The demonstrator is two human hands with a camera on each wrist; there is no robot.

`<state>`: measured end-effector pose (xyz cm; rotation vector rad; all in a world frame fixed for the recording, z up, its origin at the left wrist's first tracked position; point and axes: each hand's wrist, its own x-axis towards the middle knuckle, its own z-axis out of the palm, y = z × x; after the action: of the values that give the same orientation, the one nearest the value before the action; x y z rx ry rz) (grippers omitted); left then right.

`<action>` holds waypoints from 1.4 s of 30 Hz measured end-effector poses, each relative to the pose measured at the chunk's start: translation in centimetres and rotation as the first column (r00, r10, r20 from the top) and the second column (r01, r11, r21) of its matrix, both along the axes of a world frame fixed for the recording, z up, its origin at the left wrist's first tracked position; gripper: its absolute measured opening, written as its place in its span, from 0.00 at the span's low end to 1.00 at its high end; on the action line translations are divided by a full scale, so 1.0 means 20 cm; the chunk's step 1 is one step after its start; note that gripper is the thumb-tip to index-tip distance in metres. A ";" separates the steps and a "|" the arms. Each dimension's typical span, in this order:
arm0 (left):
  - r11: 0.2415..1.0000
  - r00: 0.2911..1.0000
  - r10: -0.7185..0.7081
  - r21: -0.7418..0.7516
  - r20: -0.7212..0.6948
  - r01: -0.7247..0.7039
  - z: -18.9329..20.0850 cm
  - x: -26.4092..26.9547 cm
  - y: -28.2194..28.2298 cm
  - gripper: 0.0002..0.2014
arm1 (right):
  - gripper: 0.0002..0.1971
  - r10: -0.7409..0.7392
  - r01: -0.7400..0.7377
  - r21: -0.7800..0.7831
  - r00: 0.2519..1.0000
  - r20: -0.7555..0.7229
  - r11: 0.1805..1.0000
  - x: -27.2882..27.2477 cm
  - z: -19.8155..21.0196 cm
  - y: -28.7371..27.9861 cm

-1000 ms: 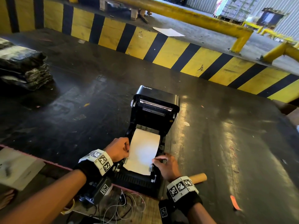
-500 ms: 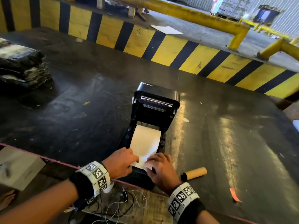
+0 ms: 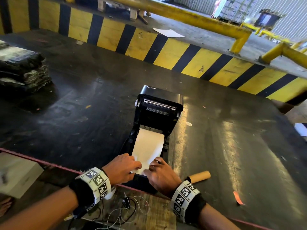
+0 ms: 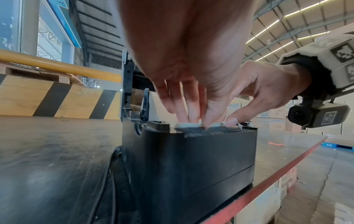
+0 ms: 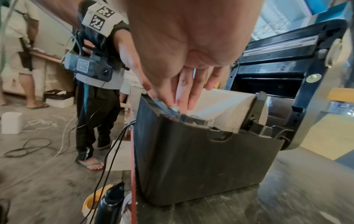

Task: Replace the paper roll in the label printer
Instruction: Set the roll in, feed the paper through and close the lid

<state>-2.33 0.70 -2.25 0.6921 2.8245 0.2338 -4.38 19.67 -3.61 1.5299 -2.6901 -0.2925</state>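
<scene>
A black label printer [image 3: 159, 113] stands near the table's front edge with its lid raised. White paper [image 3: 147, 146] runs from the roll [image 5: 229, 106] in its bay toward me. My left hand [image 3: 123, 168] pinches the paper's front end [image 4: 188, 125] at the left corner, over the printer's front lip. My right hand [image 3: 159, 173] rests straight fingers [image 5: 182, 98] on the paper's right corner, thumb tip beside them. An empty brown cardboard core [image 3: 200, 176] lies on the table just right of my right wrist.
The dark table [image 3: 232, 146] ends in a red edge [image 3: 58, 165] close to me, with thin cables [image 3: 126, 209] hanging below. A black wrapped bundle [image 3: 21, 72] sits far left. A yellow-black barrier [image 3: 182, 52] runs behind. An orange scrap [image 3: 238, 198] lies right. A person [image 5: 23, 53] stands nearby.
My left hand came off the printer's left side and my right hand off the paper's right edge. Both now meet at the paper's front end, which has been drawn slightly toward me.
</scene>
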 end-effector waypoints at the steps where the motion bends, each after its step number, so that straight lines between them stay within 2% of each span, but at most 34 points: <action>1: 1.000 1.000 -0.004 0.001 0.004 0.004 0.00 0.01 0.00 0.17 | 0.15 0.018 -0.018 0.004 1.000 -0.014 1.000 0.01 0.00 0.00; 8: 1.000 0.999 0.000 -0.005 -0.047 0.000 -0.01 0.04 0.01 0.15 | 0.14 -0.040 0.040 -0.055 0.999 -0.005 0.998 0.05 0.02 -0.01; 14: 0.999 0.993 -0.025 0.028 -0.112 0.029 0.00 0.07 0.00 0.05 | 0.16 -0.154 0.171 -0.100 0.975 0.158 0.980 0.06 0.04 0.01; 19: 0.998 0.997 0.038 0.045 -0.066 -0.035 0.03 0.09 0.03 0.13 | 0.19 -0.154 0.189 -0.131 0.959 0.239 0.973 0.08 0.08 0.03; 25: 0.996 0.997 0.066 0.060 0.030 -0.068 0.02 0.17 0.03 0.14 | 0.16 -0.134 0.180 -0.185 0.962 0.239 0.966 0.16 0.06 0.06; 28: 0.995 0.996 0.078 0.064 0.053 -0.082 0.03 0.22 0.03 0.13 | 0.21 -0.131 0.186 -0.219 0.961 0.244 0.958 0.21 0.05 0.07; 33: 0.992 0.994 0.104 0.067 0.044 -0.107 0.07 0.33 0.07 0.12 | 0.13 -0.163 0.226 -0.225 0.949 0.268 0.948 0.30 0.06 0.08; 39: 0.980 0.991 0.137 0.144 -0.001 -0.136 0.08 0.47 0.06 0.12 | 0.13 -0.197 0.267 -0.247 0.941 0.276 0.931 0.42 0.07 0.08; 42: 0.982 0.990 0.141 0.126 -0.017 -0.138 0.08 0.52 0.06 0.13 | 0.13 -0.200 0.277 -0.268 0.938 0.282 0.923 0.46 0.07 0.08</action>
<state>8.07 1.92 -0.72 0.5244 2.9062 0.4309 4.80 21.33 -2.23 1.2211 -2.9385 0.3235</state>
